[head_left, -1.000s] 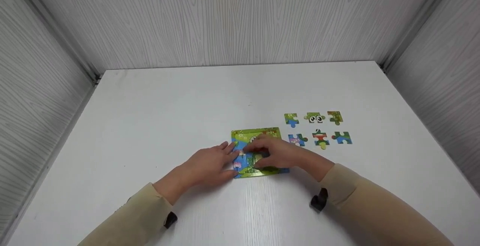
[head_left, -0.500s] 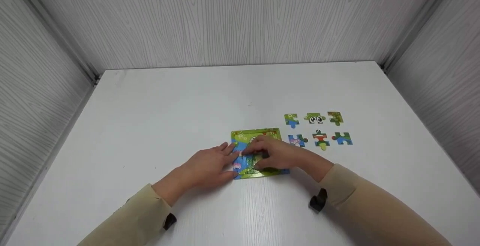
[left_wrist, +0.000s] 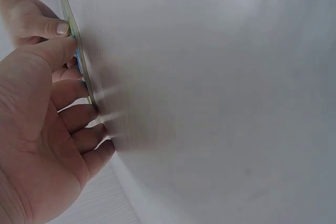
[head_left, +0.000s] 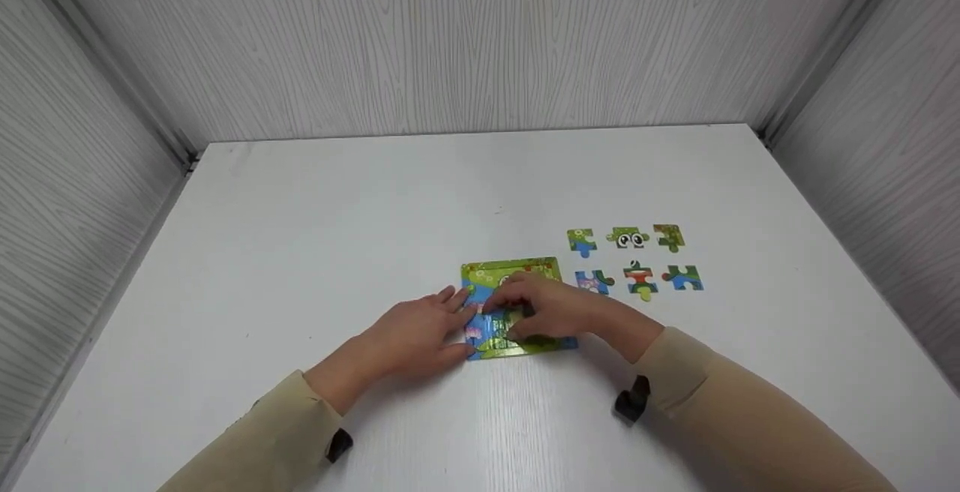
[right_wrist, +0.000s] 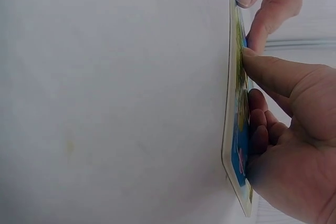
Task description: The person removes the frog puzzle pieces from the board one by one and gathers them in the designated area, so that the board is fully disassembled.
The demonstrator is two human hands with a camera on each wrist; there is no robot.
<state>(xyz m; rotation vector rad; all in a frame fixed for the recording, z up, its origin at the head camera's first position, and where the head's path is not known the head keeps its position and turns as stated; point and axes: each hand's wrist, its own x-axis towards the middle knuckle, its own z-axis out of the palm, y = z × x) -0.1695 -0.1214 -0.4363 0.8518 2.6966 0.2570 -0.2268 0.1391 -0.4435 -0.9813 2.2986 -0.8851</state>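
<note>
A square puzzle board (head_left: 517,352) in green and blue lies on the white table. My left hand (head_left: 420,334) rests along its left side, with the fingertips and thumb right at the edge. In the left wrist view, the left fingers (left_wrist: 84,114) line up at the thin board's side. My right hand (head_left: 551,306) reaches over the board, its thumb and fingers bent down onto a puzzle piece (head_left: 496,327) in the frame. The right wrist view shows the right thumb (right_wrist: 273,72) on the board and the other fingers curled against it. The hand hides the board's right part.
Several loose puzzle pieces lie in two rows right of the board. The back row has a piece with two eyes (head_left: 628,238) and a corner piece (head_left: 669,238); the front row has a red-mouthed piece (head_left: 640,280). Pale walls (head_left: 465,42) enclose the table.
Both hands stay almost in place on the board. The right fingers shift very slightly toward the near left. The loose pieces have not moved.
</note>
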